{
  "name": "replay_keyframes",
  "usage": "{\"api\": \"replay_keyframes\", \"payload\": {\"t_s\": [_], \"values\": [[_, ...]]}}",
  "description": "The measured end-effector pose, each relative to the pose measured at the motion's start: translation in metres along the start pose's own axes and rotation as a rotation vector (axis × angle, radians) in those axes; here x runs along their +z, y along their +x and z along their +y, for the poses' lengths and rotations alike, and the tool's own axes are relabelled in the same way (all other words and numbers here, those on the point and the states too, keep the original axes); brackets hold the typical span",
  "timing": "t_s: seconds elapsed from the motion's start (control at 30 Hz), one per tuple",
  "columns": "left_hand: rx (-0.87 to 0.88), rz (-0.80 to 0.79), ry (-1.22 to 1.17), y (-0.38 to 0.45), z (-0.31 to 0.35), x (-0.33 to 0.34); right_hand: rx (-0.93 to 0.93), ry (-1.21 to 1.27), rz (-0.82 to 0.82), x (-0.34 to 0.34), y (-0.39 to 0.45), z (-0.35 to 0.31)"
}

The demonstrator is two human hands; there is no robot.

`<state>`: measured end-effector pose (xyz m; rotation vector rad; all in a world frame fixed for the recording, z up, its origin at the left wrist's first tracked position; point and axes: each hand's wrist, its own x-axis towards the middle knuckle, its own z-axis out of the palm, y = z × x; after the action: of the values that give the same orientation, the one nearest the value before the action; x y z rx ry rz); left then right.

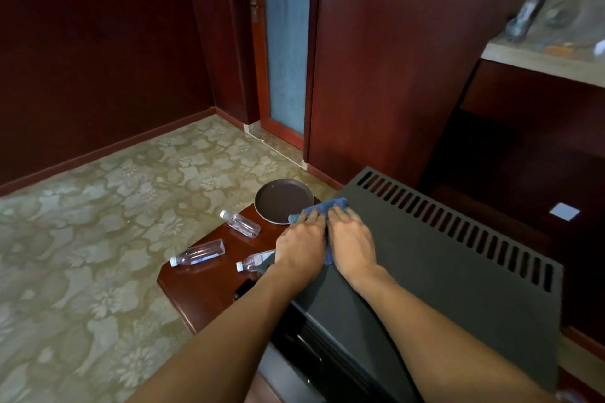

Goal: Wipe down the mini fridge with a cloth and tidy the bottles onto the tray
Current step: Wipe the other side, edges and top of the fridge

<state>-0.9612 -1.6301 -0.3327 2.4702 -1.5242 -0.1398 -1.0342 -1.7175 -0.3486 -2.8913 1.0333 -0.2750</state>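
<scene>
Both hands, left (302, 244) and right (352, 244), flat on cloth (322, 208), pushing it at fridge (442, 258) top's far-left corner | three bottles (198, 257) lie off tray (283, 204), waiting

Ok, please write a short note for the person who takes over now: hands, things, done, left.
Left hand and right hand: both flat, pressing the blue cloth on the mini fridge top, near its left edge.
Three bottles lie on the wooden board beside the fridge.
Round tray: holds nothing.
Done: wiping under way.
Left: finish wiping, put bottles on the tray.
</scene>
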Motion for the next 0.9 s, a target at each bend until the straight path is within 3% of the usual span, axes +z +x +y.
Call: {"api": "replay_keyframes", "payload": {"t_s": [0.3,0.43,0.53,0.63,0.73,0.9], "values": [[-0.017,-0.127,-0.146,0.059,0.004,-0.002,0.280,0.117,-0.040,-0.004,0.032,0.020],[-0.343,-0.159,-0.498,0.083,-0.007,-0.006,0.434,0.213,0.075,-0.011,0.035,0.015],[-0.551,-0.316,-0.872,0.095,-0.022,-0.012,0.618,0.232,0.174,-0.020,0.037,0.011],[-0.481,-0.406,-1.151,0.102,-0.033,-0.005,0.853,0.161,0.055,-0.027,0.047,0.013],[-0.345,-0.342,-1.189,0.107,-0.041,0.001,1.046,0.326,-0.025,-0.035,0.058,0.004],[-0.297,-0.425,-1.475,0.110,-0.089,-0.011,1.055,0.434,0.134,-0.038,0.074,-0.051]]}}
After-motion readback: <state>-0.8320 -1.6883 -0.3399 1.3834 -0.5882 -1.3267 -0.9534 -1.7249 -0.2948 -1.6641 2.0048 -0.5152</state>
